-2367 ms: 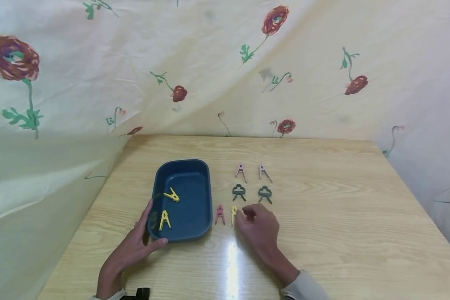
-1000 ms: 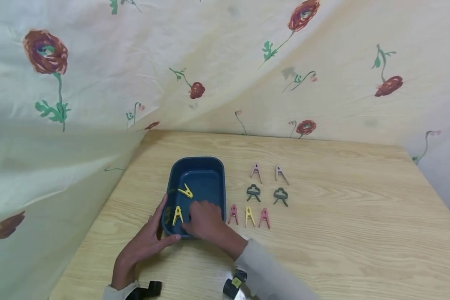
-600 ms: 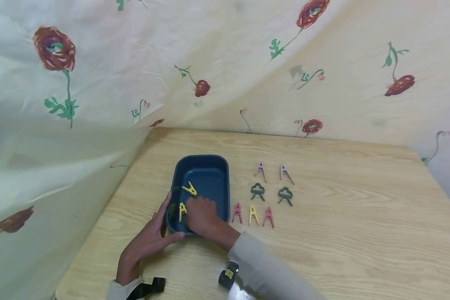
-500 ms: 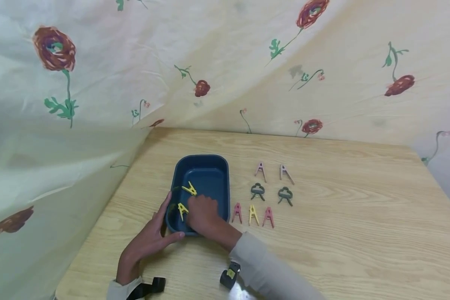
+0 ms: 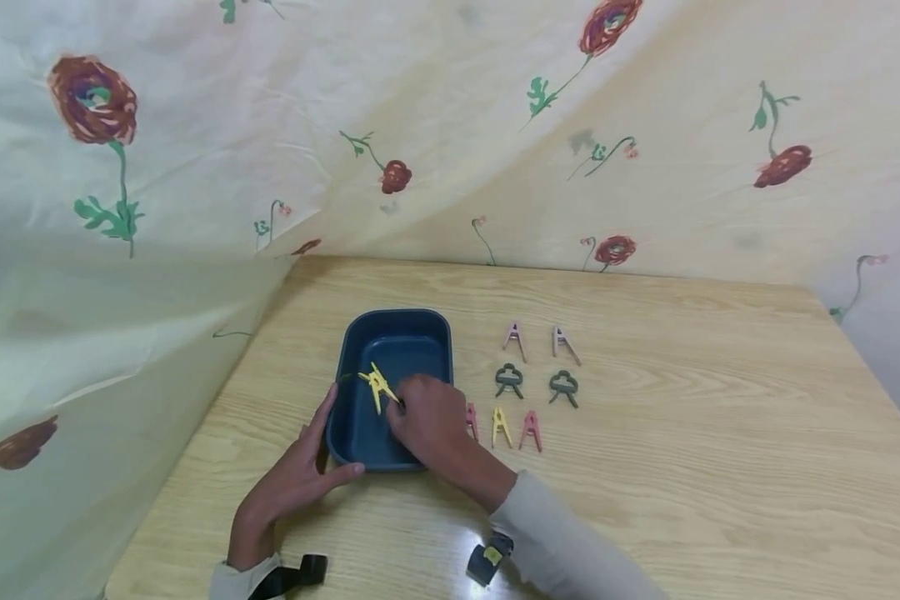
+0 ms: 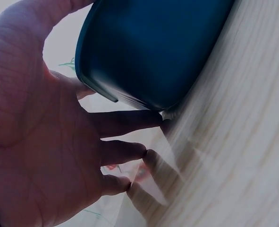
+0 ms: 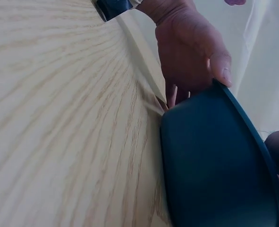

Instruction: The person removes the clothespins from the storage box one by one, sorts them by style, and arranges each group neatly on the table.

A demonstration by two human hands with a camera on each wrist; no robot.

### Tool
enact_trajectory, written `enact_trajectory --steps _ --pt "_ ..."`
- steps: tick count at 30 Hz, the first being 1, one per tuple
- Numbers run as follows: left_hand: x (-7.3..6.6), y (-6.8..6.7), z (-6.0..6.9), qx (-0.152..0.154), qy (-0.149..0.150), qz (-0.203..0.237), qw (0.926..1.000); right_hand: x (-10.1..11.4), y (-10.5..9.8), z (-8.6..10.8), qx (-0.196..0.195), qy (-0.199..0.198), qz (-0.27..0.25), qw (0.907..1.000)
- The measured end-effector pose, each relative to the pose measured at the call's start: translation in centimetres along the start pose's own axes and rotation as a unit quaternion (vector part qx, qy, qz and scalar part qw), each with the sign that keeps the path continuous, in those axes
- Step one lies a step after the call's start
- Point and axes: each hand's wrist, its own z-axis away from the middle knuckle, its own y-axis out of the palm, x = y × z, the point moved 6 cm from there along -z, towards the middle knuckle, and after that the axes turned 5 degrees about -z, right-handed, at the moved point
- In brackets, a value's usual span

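Note:
A dark blue plastic tray lies on the table with two yellow clothespins inside, overlapping in the head view. My right hand reaches into the tray and pinches one yellow clothespin by a leg; its fingertips are partly hidden. Crossing behind it is the other yellow clothespin. At the tray's near left corner rests my left hand, thumb on the rim. In the left wrist view, that hand's fingers stretch out straight along the outside of the tray.
Right of the tray lie clips in rows: a yellow clothespin between two pink ones, the left one partly hidden by my right hand; two dark green clips; two lilac clothespins. Flowered cloth hangs behind the wooden table.
My right hand set down a pink clothespin beside the yellow one, then moved left into the tray. The lower yellow clothespin has shifted up and right with it. My left hand stays at the tray.

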Motion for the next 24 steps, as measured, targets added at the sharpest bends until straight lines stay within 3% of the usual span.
enact_trajectory --steps 11,16,24 --pt "0.2 0.5 0.0 0.006 0.002 0.008 0.9999 -2.4 -3.5 2.8 -0.081 0.023 -0.045 0.9954" --pt "0.1 0.6 -0.1 0.011 0.004 0.008 0.9999 -5.3 -5.6 4.6 -0.108 0.060 -0.073 0.9896" --pt "-0.2 0.0 0.2 0.013 0.002 0.018 0.9998 -10.6 -8.1 7.0 -0.178 0.093 -0.048 0.9786"
